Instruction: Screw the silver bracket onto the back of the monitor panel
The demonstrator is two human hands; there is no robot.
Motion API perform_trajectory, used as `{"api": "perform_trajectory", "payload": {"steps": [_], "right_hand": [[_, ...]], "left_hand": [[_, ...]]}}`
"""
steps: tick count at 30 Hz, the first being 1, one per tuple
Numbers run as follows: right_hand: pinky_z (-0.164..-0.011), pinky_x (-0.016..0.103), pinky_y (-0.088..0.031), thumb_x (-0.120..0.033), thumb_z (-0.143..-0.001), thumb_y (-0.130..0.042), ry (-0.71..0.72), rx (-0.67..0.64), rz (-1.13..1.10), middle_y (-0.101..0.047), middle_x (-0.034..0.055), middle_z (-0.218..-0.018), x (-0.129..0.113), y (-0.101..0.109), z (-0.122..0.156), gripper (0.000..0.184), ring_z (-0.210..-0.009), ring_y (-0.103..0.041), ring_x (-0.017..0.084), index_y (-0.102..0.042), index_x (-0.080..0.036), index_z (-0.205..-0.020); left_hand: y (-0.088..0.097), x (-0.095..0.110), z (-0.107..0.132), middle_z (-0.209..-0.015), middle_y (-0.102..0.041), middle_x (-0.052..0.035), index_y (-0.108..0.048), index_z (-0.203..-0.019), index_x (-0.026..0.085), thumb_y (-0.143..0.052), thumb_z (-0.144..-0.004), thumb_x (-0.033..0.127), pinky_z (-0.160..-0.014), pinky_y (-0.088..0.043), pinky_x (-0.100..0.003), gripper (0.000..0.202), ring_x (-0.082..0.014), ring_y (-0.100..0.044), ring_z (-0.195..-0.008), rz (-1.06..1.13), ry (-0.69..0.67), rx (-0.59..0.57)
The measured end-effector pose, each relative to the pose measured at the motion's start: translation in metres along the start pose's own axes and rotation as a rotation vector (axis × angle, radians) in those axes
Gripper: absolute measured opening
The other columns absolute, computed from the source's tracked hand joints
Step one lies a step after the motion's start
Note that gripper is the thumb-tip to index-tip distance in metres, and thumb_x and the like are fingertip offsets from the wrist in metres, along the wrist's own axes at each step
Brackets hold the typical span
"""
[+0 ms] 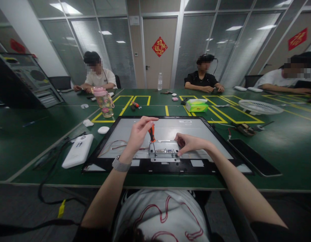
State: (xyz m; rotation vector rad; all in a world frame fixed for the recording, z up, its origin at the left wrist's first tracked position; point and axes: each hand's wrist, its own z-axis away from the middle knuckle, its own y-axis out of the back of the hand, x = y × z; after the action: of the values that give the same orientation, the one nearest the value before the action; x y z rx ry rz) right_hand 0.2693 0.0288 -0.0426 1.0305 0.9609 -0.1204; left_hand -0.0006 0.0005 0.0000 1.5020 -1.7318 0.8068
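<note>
My left hand (139,132) is closed around the top of an orange-and-black screwdriver (152,134), which stands nearly upright. Its tip reaches down to the left part of a silver metal bracket (165,146) that carries a row of connector ports. My right hand (192,143) grips the bracket's right edge, the thumb at the near corner and the curled fingers behind. Under both lies a flat display panel (125,131) with a grey back and black frame. Thin wires (117,147) run along the panel to the bracket's left side.
A white power bank (78,151) with a cable lies left, a black phone (253,156) right. Beyond are a pink-lided bottle (103,102), a green tissue pack (196,105), a white round grille (260,107) and a computer case (29,79). Several people sit across the table.
</note>
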Motion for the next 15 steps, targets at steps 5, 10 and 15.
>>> {"api": "perform_trajectory", "payload": {"steps": [5, 10, 15], "right_hand": [[-0.059, 0.027, -0.038, -0.054, -0.056, -0.086, -0.004, -0.004, -0.006, -0.053, -0.0038, -0.075, 0.0007, -0.0005, -0.0004, 0.068, -0.068, -0.049, 0.014, -0.046, -0.019, -0.099], [-0.058, 0.027, -0.038, -0.055, -0.056, -0.086, -0.002, -0.005, -0.013, -0.053, -0.0042, -0.073, 0.0019, -0.0009, -0.0013, 0.068, -0.066, -0.05, 0.014, -0.046, -0.019, -0.098], [-0.058, 0.026, -0.038, -0.055, -0.054, -0.087, -0.008, 0.002, -0.01, -0.053, -0.0043, -0.074, 0.0009, -0.0006, -0.0011, 0.069, -0.066, -0.05, 0.014, -0.047, -0.019, -0.099]], "left_hand": [[-0.0006, 0.0011, -0.0008, -0.09, -0.071, -0.0063, -0.075, -0.101, 0.018, -0.056, -0.09, 0.036, -0.083, -0.048, -0.03, 0.029, -0.0187, -0.064, -0.089, 0.098, 0.03, -0.004], [0.0001, 0.0002, 0.0, -0.09, -0.069, -0.0036, -0.077, -0.094, 0.021, -0.069, -0.084, 0.038, -0.076, -0.049, -0.025, 0.022, -0.0143, -0.063, -0.081, -0.038, -0.03, 0.027], [0.0001, -0.0004, 0.0007, -0.097, -0.076, -0.0079, -0.074, -0.105, 0.019, -0.07, -0.084, 0.041, -0.087, -0.051, -0.032, 0.031, -0.0205, -0.07, -0.092, 0.057, 0.046, -0.012]]}}
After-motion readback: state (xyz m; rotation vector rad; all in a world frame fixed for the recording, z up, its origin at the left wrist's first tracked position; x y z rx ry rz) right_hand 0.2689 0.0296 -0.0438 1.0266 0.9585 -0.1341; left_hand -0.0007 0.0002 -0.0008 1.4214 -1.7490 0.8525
